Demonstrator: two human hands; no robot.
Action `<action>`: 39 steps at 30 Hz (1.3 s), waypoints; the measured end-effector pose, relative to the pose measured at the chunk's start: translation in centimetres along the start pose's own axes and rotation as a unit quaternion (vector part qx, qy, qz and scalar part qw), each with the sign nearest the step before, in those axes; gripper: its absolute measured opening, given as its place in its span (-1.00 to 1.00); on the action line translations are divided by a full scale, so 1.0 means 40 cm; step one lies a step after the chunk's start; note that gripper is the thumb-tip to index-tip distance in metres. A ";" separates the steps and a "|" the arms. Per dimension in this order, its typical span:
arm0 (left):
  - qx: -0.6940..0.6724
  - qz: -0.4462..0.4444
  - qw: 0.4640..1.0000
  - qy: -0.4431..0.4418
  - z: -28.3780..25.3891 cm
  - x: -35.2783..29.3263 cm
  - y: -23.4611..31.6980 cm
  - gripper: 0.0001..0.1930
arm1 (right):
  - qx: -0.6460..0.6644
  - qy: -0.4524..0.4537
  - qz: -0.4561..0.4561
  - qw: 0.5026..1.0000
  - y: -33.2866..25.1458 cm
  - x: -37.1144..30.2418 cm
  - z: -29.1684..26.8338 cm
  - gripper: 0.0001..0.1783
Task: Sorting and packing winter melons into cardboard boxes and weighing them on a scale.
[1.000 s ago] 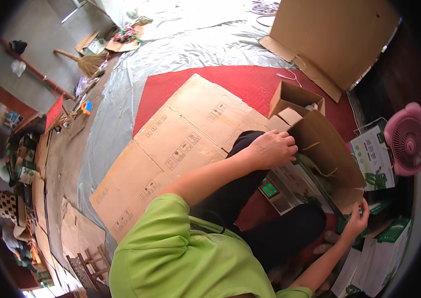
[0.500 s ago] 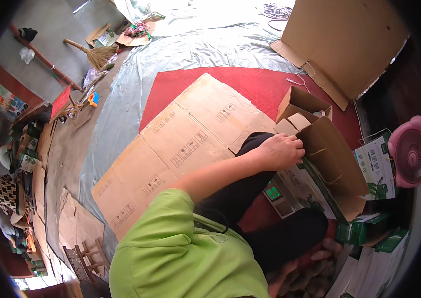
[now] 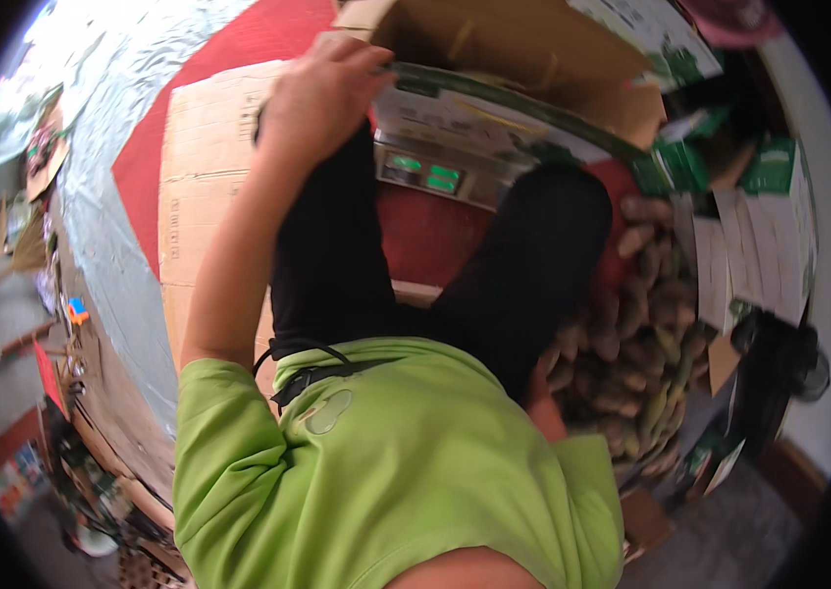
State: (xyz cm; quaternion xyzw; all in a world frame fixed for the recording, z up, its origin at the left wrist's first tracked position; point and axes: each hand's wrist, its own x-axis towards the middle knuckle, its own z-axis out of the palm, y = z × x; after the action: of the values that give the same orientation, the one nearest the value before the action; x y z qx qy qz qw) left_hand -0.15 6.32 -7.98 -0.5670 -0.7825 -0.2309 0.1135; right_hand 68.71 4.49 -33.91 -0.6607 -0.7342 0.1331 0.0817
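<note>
My left hand [image 3: 322, 93] is at the near left corner of an open cardboard box [image 3: 523, 118], its fingers curled over the rim. White and green print covers the box's outer side, and bare brown card shows inside. The box rests on a scale [image 3: 420, 175] with green lit digits, in front of my knees. My right forearm [image 3: 543, 402] passes down behind my right thigh, which hides the right hand. Beside that leg lies a heap of brownish, lumpy root vegetables [image 3: 631, 334]. What the box holds is mostly hidden by its wall.
Flattened cardboard [image 3: 195, 177] lies to my left on a red mat [image 3: 141, 167]. Folded white and green cartons [image 3: 754, 236] stand at the right, near a dark object [image 3: 779, 353]. A pink fan [image 3: 734, 20] shows at the top right. Clear plastic sheeting [image 3: 102, 187] covers floor further left.
The view has swung down and to the right, bringing more of the vegetable heap and the scale into sight. My left hand stays at the box's corner.
</note>
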 end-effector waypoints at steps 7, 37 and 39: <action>-0.001 -0.008 1.000 0.002 0.011 0.004 0.019 -0.75 | 0.024 -0.080 0.024 0.996 -0.132 0.004 0.158 -0.76; -0.030 0.058 0.998 -0.018 0.032 0.012 -0.035 -0.78 | 0.247 -0.232 0.168 0.926 -0.414 -0.011 0.328 -0.75; -0.047 0.044 0.998 -0.027 0.043 0.020 0.003 -0.79 | 0.212 -0.228 0.121 0.943 -0.382 -0.019 0.343 -0.74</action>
State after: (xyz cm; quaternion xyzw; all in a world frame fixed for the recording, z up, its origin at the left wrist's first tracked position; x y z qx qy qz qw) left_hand -0.17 7.85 -9.09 -0.6121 -0.7476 -0.2468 0.0750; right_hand 50.26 1.13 -42.28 -0.6640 -0.6025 0.4415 0.0339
